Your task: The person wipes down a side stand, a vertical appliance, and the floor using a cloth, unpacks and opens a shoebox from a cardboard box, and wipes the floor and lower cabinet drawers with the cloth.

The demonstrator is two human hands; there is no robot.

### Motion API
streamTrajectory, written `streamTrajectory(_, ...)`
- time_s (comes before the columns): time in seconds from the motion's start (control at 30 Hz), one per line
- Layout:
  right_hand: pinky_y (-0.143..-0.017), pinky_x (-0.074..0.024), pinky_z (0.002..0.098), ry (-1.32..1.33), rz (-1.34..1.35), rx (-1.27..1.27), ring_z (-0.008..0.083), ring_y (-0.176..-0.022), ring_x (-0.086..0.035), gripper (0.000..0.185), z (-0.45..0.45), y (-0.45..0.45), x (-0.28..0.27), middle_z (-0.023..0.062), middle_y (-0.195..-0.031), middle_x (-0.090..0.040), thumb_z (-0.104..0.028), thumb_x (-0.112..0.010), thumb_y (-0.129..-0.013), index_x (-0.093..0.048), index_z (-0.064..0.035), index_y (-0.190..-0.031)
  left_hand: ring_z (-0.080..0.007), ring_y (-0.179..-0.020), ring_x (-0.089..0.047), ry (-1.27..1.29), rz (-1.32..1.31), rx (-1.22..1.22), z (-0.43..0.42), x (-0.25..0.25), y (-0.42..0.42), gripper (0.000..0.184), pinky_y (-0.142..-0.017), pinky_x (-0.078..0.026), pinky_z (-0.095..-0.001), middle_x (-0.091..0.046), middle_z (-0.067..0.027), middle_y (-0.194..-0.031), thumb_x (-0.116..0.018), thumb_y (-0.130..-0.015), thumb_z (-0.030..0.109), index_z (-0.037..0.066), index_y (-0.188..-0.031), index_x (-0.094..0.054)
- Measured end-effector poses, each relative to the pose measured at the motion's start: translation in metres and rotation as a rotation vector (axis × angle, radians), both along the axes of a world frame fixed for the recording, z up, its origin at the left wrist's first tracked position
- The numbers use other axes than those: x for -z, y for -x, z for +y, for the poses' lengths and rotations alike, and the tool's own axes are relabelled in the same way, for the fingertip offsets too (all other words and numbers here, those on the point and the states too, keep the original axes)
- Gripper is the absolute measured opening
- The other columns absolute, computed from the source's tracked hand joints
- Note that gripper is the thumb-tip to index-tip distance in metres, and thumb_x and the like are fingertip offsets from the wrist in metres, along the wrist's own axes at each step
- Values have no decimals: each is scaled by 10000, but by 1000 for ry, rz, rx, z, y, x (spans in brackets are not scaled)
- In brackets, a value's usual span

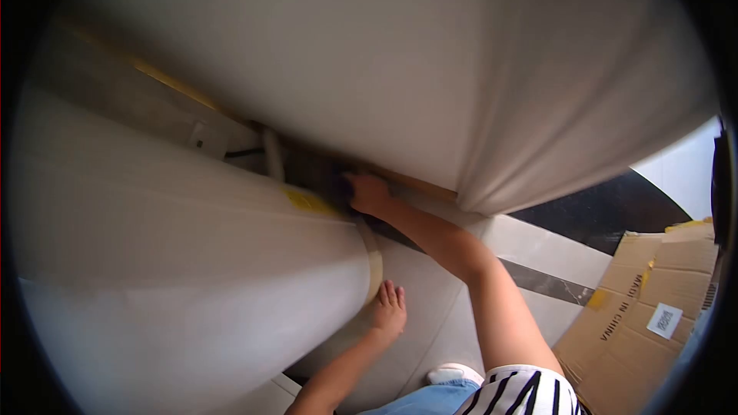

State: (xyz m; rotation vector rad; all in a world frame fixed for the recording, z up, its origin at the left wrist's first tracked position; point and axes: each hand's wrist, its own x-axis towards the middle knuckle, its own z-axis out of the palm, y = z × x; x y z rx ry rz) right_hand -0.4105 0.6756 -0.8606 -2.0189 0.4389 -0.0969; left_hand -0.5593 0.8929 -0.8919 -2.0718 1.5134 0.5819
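My right hand (370,193) reaches deep into the narrow gap between two large white bodies. Its fingers are closed round a dark purple thing (342,183), blurred and in shadow, whose kind I cannot make out. My left hand (390,312) has its fingers stretched out beside the tan-edged end of a large rounded white object (231,261). A yellow label (307,200) sits on top of that object, near my right hand. Above the gap hangs a broad white surface (369,54), with folds on its right side.
A pale pipe (273,155) stands in the gap, near a wall socket (201,138) and a dark cable (244,153). At the right, a cardboard box (638,315) marked "MADE IN CHINA" lies on the tiled floor (538,246). My white shoe (455,373) shows below.
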Motion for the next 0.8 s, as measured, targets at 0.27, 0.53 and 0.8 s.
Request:
streamTrajectory(0.27,-736,-480,399,588,20,-190,315,-1017,-485,264,28,-71,58,110,-1146,-472,-126,-481,-741,-588,-160,-981,-481,-1224,-180,-30,241,-81,2,-23,-10,728,-1024,-181,-470,-200,-358,-1296,-597,-713,207,-50,-1293,-240)
streamTrajectory(0.53,-798,-453,383,763,171,-699,319,-1050,-449,313,-1,132,37,73,-1185,-441,-208,-565,-713,-571,-196,-1025,-483,-1231,-152,-45,108,-36,-3,-9,-5,986,-998,-249,-465,-170,-345,-1314,-747,-549,302,-58,-1297,-214)
streamTrajectory(0.8,-852,-412,347,-512,59,-201,247,-936,-544,574,-38,197,-44,150,-1048,-555,-175,-617,-686,-418,-69,-1214,-357,-1256,-213,394,354,-351,15,-20,-7,736,-953,-338,-384,-208,-256,-1339,-682,-633,193,21,-1259,-335)
